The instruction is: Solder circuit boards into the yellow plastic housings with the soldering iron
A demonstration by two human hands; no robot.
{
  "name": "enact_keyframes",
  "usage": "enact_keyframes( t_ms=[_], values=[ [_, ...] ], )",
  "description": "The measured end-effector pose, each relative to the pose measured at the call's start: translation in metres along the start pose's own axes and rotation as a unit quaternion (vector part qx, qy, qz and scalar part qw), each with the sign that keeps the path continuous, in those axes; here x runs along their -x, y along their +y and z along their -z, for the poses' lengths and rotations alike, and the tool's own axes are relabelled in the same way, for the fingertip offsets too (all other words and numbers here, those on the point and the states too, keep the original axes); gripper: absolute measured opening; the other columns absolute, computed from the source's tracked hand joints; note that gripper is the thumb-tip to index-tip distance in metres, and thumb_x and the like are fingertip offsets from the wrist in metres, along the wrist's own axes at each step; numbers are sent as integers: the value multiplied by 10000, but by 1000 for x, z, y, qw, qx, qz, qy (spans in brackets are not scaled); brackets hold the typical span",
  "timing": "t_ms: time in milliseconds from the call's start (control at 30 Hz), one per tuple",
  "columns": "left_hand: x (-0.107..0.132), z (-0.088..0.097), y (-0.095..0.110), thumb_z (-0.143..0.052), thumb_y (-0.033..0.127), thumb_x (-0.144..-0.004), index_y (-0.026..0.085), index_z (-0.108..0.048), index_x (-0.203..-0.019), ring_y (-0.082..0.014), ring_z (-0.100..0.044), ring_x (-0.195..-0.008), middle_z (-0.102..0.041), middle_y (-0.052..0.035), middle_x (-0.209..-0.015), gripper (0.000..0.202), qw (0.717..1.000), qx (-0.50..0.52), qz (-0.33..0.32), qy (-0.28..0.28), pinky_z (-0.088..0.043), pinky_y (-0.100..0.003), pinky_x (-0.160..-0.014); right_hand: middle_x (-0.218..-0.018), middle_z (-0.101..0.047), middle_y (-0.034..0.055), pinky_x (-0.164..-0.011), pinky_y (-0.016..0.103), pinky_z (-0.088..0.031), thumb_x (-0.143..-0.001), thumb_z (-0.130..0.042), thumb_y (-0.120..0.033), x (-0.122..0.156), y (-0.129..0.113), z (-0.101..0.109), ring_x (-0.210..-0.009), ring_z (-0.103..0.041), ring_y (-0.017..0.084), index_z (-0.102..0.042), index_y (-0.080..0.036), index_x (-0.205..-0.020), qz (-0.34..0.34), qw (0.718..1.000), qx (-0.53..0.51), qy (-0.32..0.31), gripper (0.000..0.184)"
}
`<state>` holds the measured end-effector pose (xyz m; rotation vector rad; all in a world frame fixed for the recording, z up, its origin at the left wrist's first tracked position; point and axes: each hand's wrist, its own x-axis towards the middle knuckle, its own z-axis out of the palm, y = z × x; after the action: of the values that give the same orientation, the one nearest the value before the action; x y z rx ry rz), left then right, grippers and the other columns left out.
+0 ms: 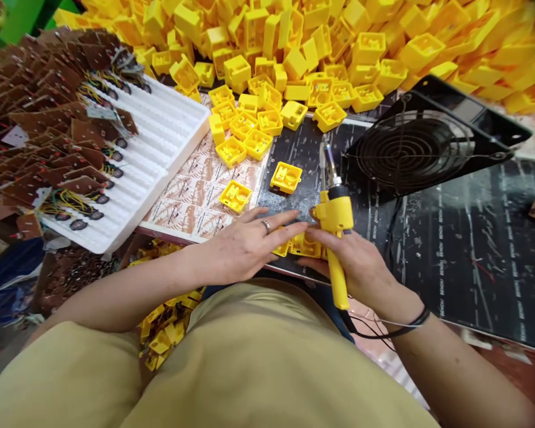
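Note:
My right hand [361, 264] is closed around a yellow soldering gun [336, 217], whose metal tip points away from me and whose handle slants down across the hand. Small yellow plastic cases [305, 245] lie beneath and between my hands at the table's front edge, partly hidden by the fingers. My left hand [245, 244] reaches over them with its fingers stretched out, the fingertips close to my right hand. Just beyond the hands, two more open yellow cases, one on the black board [286, 178] and one on the patterned sheet [235, 197], face up.
A black fan [410, 142] with a wire guard stands at the right. At the left, a white foam tray [160, 137] bears many brown circuit boards [40, 119] with wires and small round parts. A large heap of yellow cases [258, 35] fills the back.

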<state>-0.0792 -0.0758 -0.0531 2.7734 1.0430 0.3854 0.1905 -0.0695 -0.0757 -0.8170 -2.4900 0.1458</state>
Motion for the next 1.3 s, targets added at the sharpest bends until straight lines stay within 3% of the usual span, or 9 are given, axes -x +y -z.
enact_keyframes(
  t_ms=[133, 267, 467, 667, 833, 967, 1067, 1200, 1300],
  values=[
    [19, 7, -20, -433, 505, -958, 160, -592, -1285, -280, -589, -1172, -631, -126, -1287, 501, 973, -74, 193, 105, -459, -420, -1002, -1271, -599, 135, -919, 412, -564, -860, -691, -448, -16, 1, 19, -1156, -619, 288, -435, -228, -1329, -46, 998, -28, 36, 577],
    [17, 12, -34, -460, 614, -910, 169, -598, -1285, -315, -638, -1027, -654, -141, -1163, 598, 941, -150, 303, 36, -516, -389, -767, -1150, -659, 118, -828, 362, -586, -853, -709, -423, -64, 20, 11, -1020, -673, 268, -504, -195, -1249, -41, 998, 26, 48, 501],
    [-14, 20, -36, -455, 489, -939, 241, -581, -1324, -280, -667, -952, -688, -93, -1018, 475, 932, -163, 323, -39, -491, -342, -705, -1060, -671, 85, -755, 344, -576, -902, -629, -330, -102, 44, -20, -893, -684, 227, -496, -199, -1205, -29, 999, -12, 11, 357],
    [-57, 15, -24, -323, 595, -974, 211, -542, -1367, -263, -670, -922, -702, -112, -1023, 591, 966, -50, 251, -30, -494, -355, -731, -1061, -668, 80, -723, 282, -569, -917, -602, -331, -61, 36, 10, -883, -686, 195, -491, -208, -1219, -27, 999, -15, -7, 345],
    [-80, 16, -65, -408, 473, -984, 121, -676, -1141, -318, -595, -1096, -682, -157, -1062, 469, 946, -135, 291, 33, -461, -440, -899, -1137, -656, 106, -765, 316, -580, -910, -627, -361, -41, 41, 11, -956, -684, 221, -464, -213, -1266, -51, 999, -4, -5, 419],
    [-72, 14, -86, -544, 404, -929, 120, -672, -1126, -359, -508, -1226, -621, -162, -1224, 369, 953, -151, 262, 24, -428, -478, -986, -1173, -648, 108, -821, 362, -573, -914, -619, -401, -49, 35, 10, -990, -669, 239, -462, -229, -1286, -50, 999, -6, -17, 439],
    [-55, 19, -83, -609, 322, -888, 155, -695, -1095, -338, -504, -1249, -554, -142, -1360, 279, 971, -113, 211, -10, -427, -465, -1023, -1133, -658, 125, -858, 407, -556, -912, -611, -454, -63, 25, 5, -999, -662, 269, -468, -205, -1268, -58, 998, 5, -12, 457],
    [-38, 28, -79, -516, 137, -881, 204, -692, -1112, -271, -546, -1245, -633, -69, -1303, 298, 985, -72, 136, -73, -419, -450, -1057, -1092, -665, 103, -767, 383, -555, -916, -600, -438, -80, 20, -9, -910, -677, 268, -480, -216, -1254, -60, 996, 6, -58, 422],
    [-33, 29, -76, -459, 114, -895, 223, -611, -1276, -259, -520, -1289, -633, -59, -1329, 424, 985, -75, 154, -29, -379, -478, -1092, -1124, -661, 86, -729, 334, -552, -936, -562, -370, -82, 26, -15, -900, -683, 237, -453, -232, -1277, -66, 995, -11, -68, 384]
  ],
)
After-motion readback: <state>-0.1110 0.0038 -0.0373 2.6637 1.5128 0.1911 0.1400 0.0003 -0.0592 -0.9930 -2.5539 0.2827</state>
